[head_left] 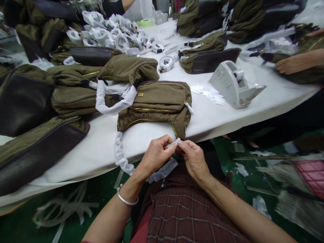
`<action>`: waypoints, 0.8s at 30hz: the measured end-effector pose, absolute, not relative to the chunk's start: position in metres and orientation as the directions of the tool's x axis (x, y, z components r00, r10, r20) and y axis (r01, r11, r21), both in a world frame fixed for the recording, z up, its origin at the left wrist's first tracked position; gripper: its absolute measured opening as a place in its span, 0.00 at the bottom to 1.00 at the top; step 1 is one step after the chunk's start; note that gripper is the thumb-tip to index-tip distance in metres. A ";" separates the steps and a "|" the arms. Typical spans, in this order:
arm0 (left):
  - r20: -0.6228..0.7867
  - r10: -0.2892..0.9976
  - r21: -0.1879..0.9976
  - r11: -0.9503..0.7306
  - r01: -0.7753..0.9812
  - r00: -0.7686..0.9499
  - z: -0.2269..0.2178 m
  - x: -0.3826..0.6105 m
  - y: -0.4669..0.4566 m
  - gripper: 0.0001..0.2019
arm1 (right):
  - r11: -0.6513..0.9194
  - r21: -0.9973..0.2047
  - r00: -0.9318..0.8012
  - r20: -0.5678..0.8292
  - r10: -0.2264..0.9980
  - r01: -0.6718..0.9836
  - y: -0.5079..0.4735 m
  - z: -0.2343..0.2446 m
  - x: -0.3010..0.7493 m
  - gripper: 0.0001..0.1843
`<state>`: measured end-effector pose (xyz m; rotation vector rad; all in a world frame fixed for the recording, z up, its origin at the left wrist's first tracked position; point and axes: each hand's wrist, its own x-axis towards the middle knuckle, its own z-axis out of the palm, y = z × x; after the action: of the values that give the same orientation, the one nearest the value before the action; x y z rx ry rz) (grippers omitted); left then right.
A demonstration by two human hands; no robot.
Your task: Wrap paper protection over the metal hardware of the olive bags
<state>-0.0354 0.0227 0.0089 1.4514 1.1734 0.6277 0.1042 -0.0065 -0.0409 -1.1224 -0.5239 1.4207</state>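
Note:
An olive-green bag point(159, 98) with gold zips and a small gold emblem lies at the table's front edge. From its left corner hangs a strap point(121, 152) sheathed in white wrapping, dropping over the edge and behind my left wrist. At the bag's near right corner, my left hand point(160, 152) pinches a piece of white wrapping point(174, 143). Thumb and fingers of my right hand point(193, 157) are closed on the same piece from the right. What the wrapping covers there is mostly hidden by my fingers. Another wrapped piece point(162, 172) hangs below my hands.
More olive bags point(83, 98) crowd the table's left side. Rolled wrapped straps point(121, 33) are heaped at the back. A grey tape dispenser point(231, 84) stands right, beside white paper slips point(209, 92). A co-worker's hand point(293, 62) rests on a bag at far right.

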 end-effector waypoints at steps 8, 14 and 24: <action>-0.387 0.853 0.909 0.416 -0.009 0.351 -0.001 -0.034 0.023 0.13 | -0.270 -0.876 0.061 -0.319 0.946 -0.399 -0.009 -0.049 0.112 0.13; -0.483 0.798 0.780 0.579 -0.237 0.361 -0.010 -0.026 0.015 0.13 | -0.177 -0.955 0.195 -0.225 0.955 -0.237 -0.008 -0.049 0.107 0.09; -0.524 0.796 0.733 0.603 -0.314 0.303 -0.014 -0.022 0.001 0.15 | -0.278 -0.960 0.199 -0.281 0.939 -0.044 -0.004 -0.036 0.112 0.14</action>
<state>-0.0217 0.0011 -0.0144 0.5619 1.0114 0.7886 0.1123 -0.0043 -0.0356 -1.4920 -0.8953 1.2613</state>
